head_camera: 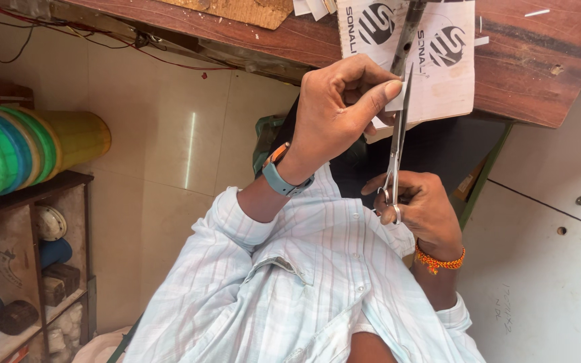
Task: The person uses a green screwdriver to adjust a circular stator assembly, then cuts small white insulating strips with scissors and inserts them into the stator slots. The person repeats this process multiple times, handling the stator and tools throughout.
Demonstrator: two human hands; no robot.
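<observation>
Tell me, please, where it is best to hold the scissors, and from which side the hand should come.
Probably by the finger loops at the near end of the scissors, coming from the body side, as the right hand does now. The long blades point away toward the wooden table and meet the small white piece pinched by the left hand.
</observation>
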